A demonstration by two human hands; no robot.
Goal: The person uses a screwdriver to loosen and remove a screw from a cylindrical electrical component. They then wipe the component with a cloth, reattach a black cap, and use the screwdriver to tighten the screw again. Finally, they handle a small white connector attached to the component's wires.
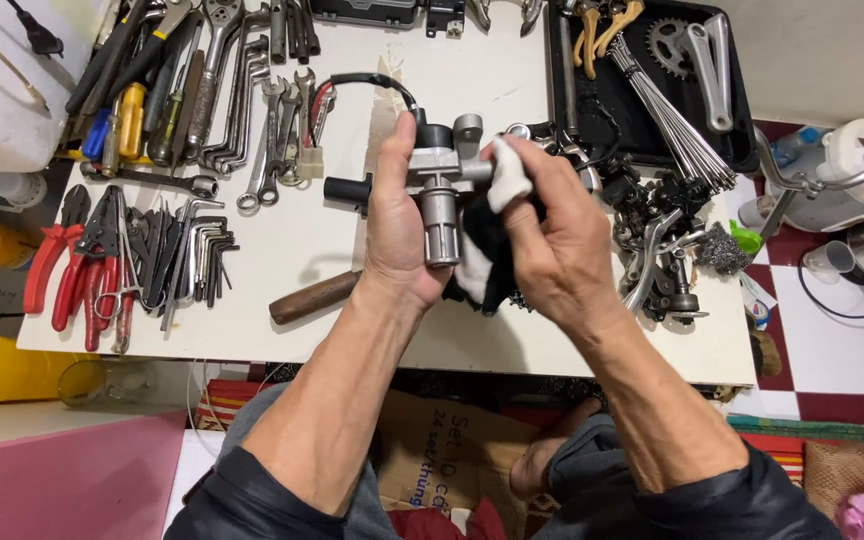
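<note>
My left hand (397, 225) grips a grey metal part (440, 195) with a cylindrical stem, a black knob on its left side and a black cable looping off its top. My right hand (552, 235) holds a white and black rag (505, 180) and presses it against the right side of the metal part. Both hands are above the middle of a white table (282, 250).
Wrenches (272, 110) and screwdrivers (132, 115) lie at the table's top left. Red pliers (82, 260) and hex keys (192, 255) lie at the left. A wooden handle (312, 297) sits under my left wrist. A black tray (652, 80) with spokes and cranks, and brake parts (662, 250), are at the right.
</note>
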